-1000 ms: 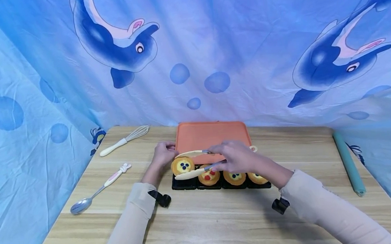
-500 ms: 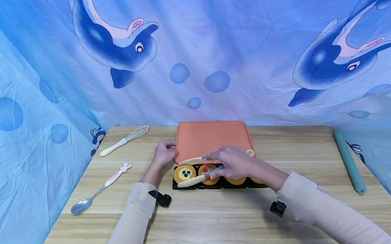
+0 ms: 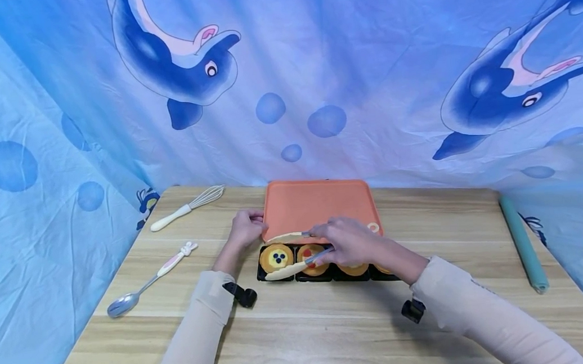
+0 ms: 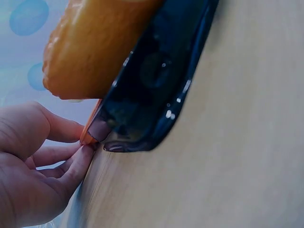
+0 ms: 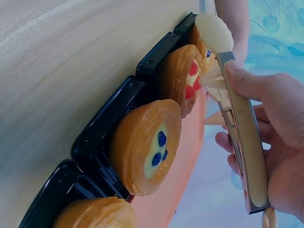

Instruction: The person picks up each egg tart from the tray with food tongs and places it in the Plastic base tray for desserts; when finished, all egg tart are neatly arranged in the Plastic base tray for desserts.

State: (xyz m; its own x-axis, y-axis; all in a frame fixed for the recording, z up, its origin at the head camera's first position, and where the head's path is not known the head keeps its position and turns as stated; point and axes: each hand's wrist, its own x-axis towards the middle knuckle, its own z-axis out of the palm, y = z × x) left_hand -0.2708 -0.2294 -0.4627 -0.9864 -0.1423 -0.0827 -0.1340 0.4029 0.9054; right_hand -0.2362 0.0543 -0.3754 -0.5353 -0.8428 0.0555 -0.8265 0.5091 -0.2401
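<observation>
My left hand (image 3: 246,228) pinches the left edge of an orange tray (image 3: 318,202) between thumb and fingers, seen close up in the left wrist view. In my right hand (image 3: 346,240) I grip a pair of tongs (image 5: 244,142) with cream tips. The tips stand spread on either side of the leftmost tart (image 3: 276,257), which has blueberries on top and sits in a black mould (image 4: 152,71). Beside it are a tart with red berries (image 5: 178,78) and another blueberry tart (image 5: 147,147), each in its own black section. My right hand partly covers the right-hand tarts.
A whisk (image 3: 188,208) and a metal spoon (image 3: 146,283) with a rabbit-topped handle lie on the left of the wooden table (image 3: 302,333). At the right edge is a teal roll (image 3: 523,245). A blue dolphin-print curtain (image 3: 325,78) hangs behind the table.
The leftmost tart has come down from a raised position into its black section. The tongs lowered with it and now straddle it. My left hand stays at the orange tray's edge.
</observation>
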